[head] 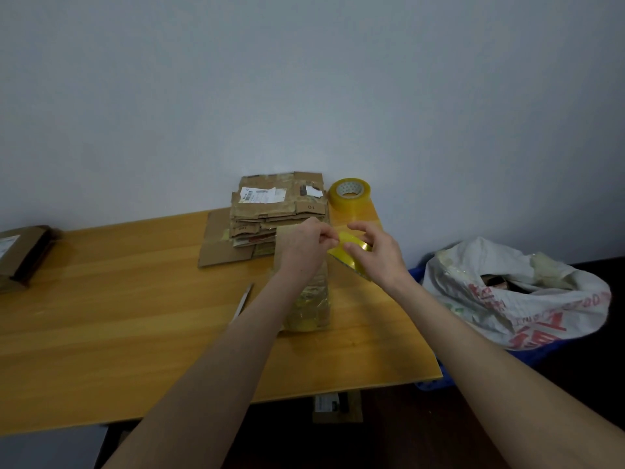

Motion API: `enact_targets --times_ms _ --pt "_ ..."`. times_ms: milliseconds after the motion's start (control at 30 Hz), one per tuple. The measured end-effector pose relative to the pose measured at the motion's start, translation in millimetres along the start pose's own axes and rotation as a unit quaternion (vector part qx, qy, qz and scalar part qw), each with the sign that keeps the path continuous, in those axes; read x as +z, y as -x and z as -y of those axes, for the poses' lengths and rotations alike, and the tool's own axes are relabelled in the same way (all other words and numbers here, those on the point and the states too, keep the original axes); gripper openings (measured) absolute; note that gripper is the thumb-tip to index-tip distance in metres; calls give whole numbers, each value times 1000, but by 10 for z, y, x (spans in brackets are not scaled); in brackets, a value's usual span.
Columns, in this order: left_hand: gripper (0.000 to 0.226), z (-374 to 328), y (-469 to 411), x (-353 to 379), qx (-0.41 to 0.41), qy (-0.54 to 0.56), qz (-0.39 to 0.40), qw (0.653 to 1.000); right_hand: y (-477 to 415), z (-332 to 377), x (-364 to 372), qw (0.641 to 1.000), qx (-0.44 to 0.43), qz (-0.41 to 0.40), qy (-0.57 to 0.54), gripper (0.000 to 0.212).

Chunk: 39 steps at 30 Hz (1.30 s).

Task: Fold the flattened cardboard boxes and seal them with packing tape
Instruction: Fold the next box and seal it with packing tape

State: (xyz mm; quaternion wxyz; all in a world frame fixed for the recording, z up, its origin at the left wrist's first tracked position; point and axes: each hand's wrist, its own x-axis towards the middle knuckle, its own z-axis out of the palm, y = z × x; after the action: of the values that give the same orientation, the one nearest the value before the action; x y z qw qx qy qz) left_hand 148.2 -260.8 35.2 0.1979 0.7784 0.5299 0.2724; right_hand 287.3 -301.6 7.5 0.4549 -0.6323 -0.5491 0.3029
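A folded cardboard box (311, 299), glossy with tape, stands on the wooden table (135, 299) under my arms. My left hand (301, 248) pinches the end of a yellowish tape roll (351, 255) above the box's far end. My right hand (378, 255) grips that roll, tilted, just right of the box. A stack of flattened cardboard boxes (277, 211) lies behind, against the wall. A second, larger tape roll (350, 194) stands right of the stack.
A knife-like blade (243, 299) lies on the table left of the box. A brown box (23, 255) sits at the far left edge. A white sack (514, 292) of scraps stands right of the table. A small box (338, 406) lies on the floor below the table's front edge.
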Motion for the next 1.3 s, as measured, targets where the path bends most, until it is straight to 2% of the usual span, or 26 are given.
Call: enact_targets --times_ms 133,233,300,367,467,633,767,833,900,967,1033,1100,1200,1300 --pt "12 30 -32 11 0 -51 -2 999 15 33 -51 1000 -13 16 12 36" --pt "14 43 -29 -19 -5 -62 31 998 14 13 -65 998 -26 37 54 25" --pt "24 66 7 -42 -6 -68 11 998 27 -19 -42 996 -16 29 77 14" --pt "38 153 49 -109 -42 -42 -28 998 69 -121 -6 994 11 16 109 9" --pt "29 373 161 -255 -81 -6 -94 992 196 -415 52 980 48 10 195 18" --pt "23 749 617 -50 -73 10 -164 984 375 -795 342 942 43 77 325 30" --pt "14 884 835 66 -96 37 -181 978 360 -874 512 938 72 111 320 33" --pt "13 908 890 24 -118 60 -220 966 324 -829 520 954 84 71 280 31" --pt "17 919 980 33 -92 57 -255 961 360 -675 531 974 60 -18 219 32" --pt "28 869 1081 140 -78 50 -223 971 483 -457 630 984 -2 -53 172 37" --pt "41 791 1133 314 -97 45 -129 986 630 -283 824 986 -31 19 165 53" --pt "50 747 1124 449 -124 23 -64 990 716 -223 1007 978 3 101 183 66" --pt "60 767 1062 446 -177 36 -42 983 665 -284 1060 981 63 109 149 71" --pt "72 873 1050 385 -183 40 -10 982 582 -389 1021 979 47 125 152 81"
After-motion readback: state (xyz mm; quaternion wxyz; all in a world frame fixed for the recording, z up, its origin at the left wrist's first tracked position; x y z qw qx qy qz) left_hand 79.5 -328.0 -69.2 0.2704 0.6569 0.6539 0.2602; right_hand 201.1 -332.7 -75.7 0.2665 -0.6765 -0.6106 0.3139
